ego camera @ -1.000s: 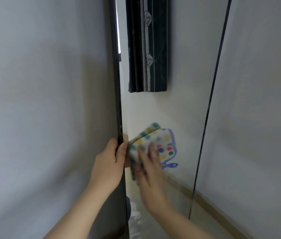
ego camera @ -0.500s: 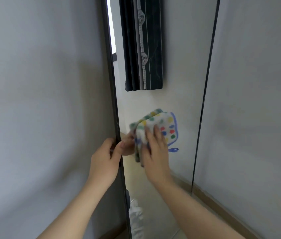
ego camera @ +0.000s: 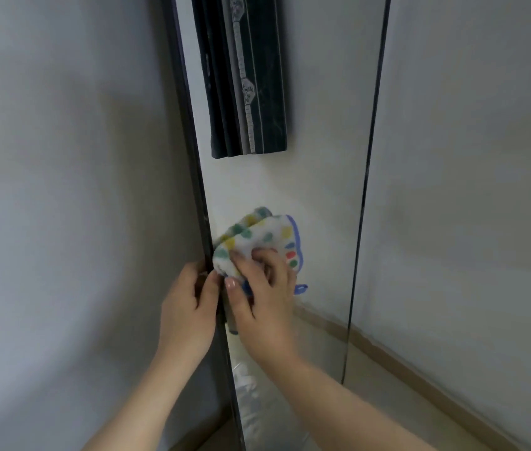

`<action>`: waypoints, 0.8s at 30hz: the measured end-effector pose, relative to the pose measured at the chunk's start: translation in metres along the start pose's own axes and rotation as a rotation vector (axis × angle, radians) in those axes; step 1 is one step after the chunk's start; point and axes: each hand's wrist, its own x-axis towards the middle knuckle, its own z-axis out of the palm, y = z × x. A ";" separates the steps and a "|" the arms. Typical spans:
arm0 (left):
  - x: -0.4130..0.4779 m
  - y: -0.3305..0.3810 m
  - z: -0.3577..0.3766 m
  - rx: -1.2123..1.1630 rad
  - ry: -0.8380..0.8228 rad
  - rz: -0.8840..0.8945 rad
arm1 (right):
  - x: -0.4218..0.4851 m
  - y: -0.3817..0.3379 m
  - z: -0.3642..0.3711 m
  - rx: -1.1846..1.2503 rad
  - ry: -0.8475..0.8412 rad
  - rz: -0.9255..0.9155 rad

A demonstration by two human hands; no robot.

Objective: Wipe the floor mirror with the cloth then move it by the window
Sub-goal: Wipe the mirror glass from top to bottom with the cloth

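No text, label, brand or number can be read. Only coloured dots are printed on the cloth [ego camera: 257, 236] gripped by the right hand [ego camera: 264, 301]; pale emblems on the curtain [ego camera: 247, 92], reflected in the floor mirror [ego camera: 322, 190] above that hand, are too blurred to be made out.

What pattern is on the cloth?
White cloth with green, yellow, blue and red polka dots and blue trim; head view.

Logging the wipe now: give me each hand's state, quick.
Left hand: fingers grip the floor mirror by its dark edge.
Right hand: fingers curled round the spotted cloth, pressed on the glass.
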 end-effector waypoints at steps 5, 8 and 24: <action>0.009 -0.007 -0.003 0.070 -0.014 0.027 | -0.033 0.031 0.012 0.078 -0.020 0.231; 0.005 -0.006 -0.004 0.049 -0.051 0.052 | -0.010 0.012 0.010 0.129 0.061 0.181; -0.005 -0.007 -0.008 0.040 -0.161 0.034 | -0.003 0.029 -0.006 -0.045 -0.061 0.157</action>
